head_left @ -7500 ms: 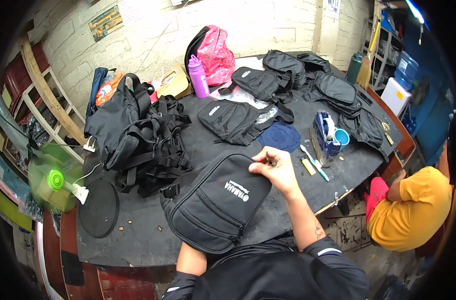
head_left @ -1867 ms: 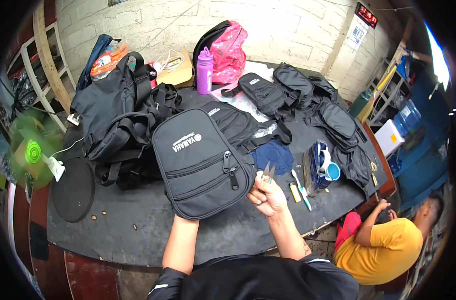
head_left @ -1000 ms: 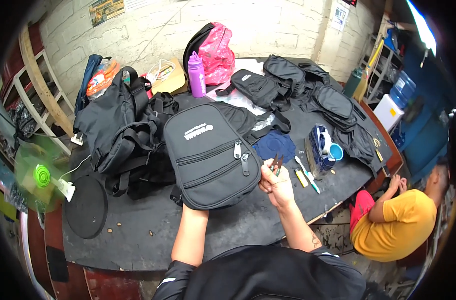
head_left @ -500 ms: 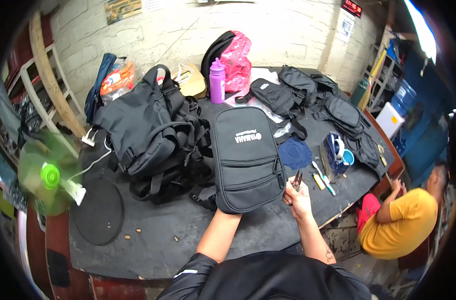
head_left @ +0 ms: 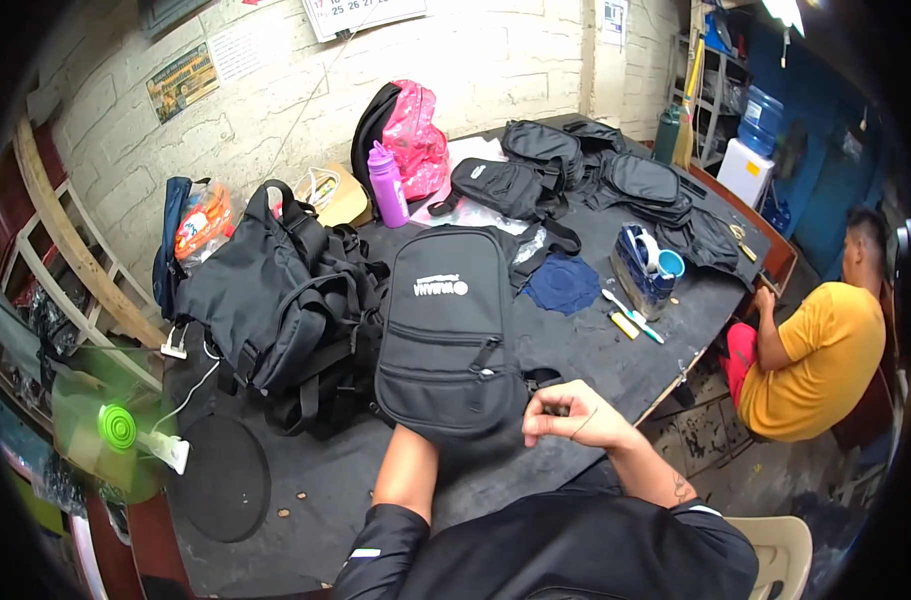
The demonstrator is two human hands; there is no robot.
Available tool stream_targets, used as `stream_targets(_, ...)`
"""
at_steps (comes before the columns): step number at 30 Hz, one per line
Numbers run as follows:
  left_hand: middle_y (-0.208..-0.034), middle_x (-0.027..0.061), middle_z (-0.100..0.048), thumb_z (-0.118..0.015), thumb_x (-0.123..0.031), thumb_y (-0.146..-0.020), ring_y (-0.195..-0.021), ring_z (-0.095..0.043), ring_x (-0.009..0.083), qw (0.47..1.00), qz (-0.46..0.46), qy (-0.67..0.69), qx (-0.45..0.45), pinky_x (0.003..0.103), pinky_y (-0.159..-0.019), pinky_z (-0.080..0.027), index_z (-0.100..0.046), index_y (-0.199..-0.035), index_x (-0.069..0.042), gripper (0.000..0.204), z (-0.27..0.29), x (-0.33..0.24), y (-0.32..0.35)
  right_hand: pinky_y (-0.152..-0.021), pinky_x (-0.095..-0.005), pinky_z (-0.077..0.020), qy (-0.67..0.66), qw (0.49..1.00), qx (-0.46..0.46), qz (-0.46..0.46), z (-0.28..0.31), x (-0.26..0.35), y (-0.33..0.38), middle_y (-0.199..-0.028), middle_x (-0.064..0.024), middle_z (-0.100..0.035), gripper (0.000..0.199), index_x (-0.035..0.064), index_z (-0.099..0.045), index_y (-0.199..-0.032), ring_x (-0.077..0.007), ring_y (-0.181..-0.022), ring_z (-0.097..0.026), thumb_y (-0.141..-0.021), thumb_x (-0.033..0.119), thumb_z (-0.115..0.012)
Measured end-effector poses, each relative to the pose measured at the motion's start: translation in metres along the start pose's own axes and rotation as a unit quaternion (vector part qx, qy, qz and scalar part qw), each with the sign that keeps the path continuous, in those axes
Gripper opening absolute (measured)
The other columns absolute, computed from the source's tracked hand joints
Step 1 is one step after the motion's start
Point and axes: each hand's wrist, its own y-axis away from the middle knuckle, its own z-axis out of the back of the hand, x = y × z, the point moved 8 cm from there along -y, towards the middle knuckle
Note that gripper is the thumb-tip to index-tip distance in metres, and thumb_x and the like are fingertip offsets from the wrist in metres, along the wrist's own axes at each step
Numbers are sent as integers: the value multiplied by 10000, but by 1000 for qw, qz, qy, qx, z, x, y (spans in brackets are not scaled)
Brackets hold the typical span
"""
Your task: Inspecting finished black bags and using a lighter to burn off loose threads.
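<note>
Now the sling bag lies flat on the dark table, front side up, its long axis running away from the person, where half a second ago it stood tilted and lifted toward the camera; a second earlier it was turned on a slant. So the bag has been swung round and set down, which suggests the handling of its front is done and attention is going to its near end. The left hand is hidden under the bag's near edge; only the left forearm shows, so I cannot tell how open that hand is or what it grips. The right hand sits just beside the bag's lower right corner, fingers curled nearly closed, pinching something small and dark between thumb and forefinger; what it is I cannot make out. It was held higher and further right a moment ago and has come in close to the bag. A heap of black backpacks lies touching the bag's left side, a blue cloth near its upper right, a purple bottle well beyond. Another person in a yellow shirt sits at the table's right end.
</note>
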Motion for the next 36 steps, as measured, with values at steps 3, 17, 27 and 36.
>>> stream_targets(3,-1443,93,-291,-309,-383,-960,-1301,-303,240,1000,-12,-4,10,379,-1097,-232,-285,-1398,-99,522,-9,3,-2,-590,-251,-475,64,995,-23,70,28,46,-3,-705,-70,-635,95,-19,-614,-765,-130,-653,-626,-808,65,-608)
stream_targets(17,-1425,97,-315,-337,-378,-948,-1292,-319,244,997,-47,-56,29,384,-1095,-236,-307,-1382,-92,520,-14,21,-47,-454,-192,-293,-57,991,-54,111,124,39,-107,-592,102,-467,347,108,-523,-646,9,-514,-373,-900,339,-578)
stream_targets(27,-1412,99,-331,-357,-375,-940,-1285,-330,246,997,-45,-65,13,388,-1094,-239,-323,-1370,-87,519,10,24,-75,-415,-177,-269,-135,984,-93,70,136,-8,-112,-603,34,-516,327,96,-526,-764,-17,-444,-360,-907,389,-543)
stream_targets(36,-1400,101,-347,-376,-372,-932,-1278,-340,249,998,-45,-42,-11,392,-1094,-241,-337,-1360,-83,518,34,34,-77,-491,-169,-289,-196,954,-202,106,131,-4,-99,-675,86,-427,229,100,-507,-832,-3,-573,-354,-924,306,-546)
